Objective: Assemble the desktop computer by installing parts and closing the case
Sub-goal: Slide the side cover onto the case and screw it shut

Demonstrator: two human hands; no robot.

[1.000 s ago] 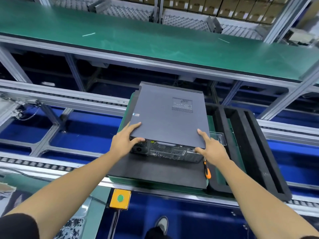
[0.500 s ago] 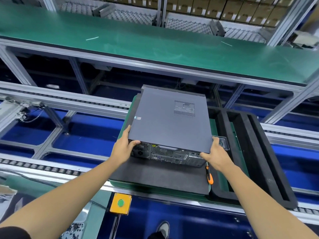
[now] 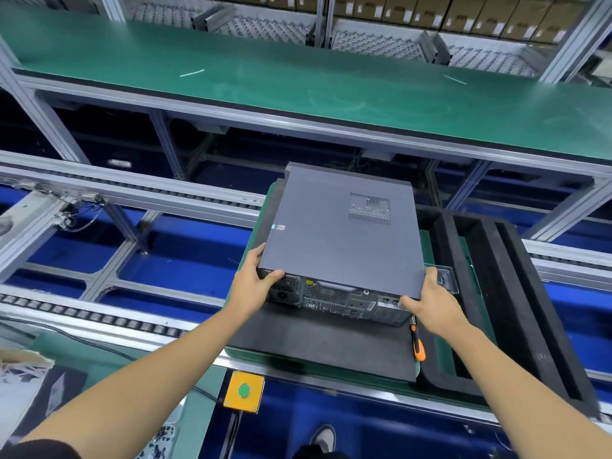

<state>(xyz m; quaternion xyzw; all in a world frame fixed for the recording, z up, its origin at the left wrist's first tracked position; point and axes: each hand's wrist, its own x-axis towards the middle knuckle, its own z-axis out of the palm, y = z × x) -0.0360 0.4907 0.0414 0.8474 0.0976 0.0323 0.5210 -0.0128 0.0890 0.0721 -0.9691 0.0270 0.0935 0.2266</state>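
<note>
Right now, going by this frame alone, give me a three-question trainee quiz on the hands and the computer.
1. True or false: the side panel is on the computer case.
2. Where does the screwdriver lie? A) under the right hand B) beside the left hand C) on the green shelf
3. Fill in: the case rests on a dark ___ mat.

Key: 1 true; 2 A; 3 foam

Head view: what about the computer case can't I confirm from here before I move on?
- Inside of the computer case: hidden by its closed side panel.
- Front face: turned away, at the far end.
- Rear port labels and screws: too small.
- Fingertips of left hand and right hand: tucked behind the case sides.
- Screwdriver tip: behind the right hand.
</note>
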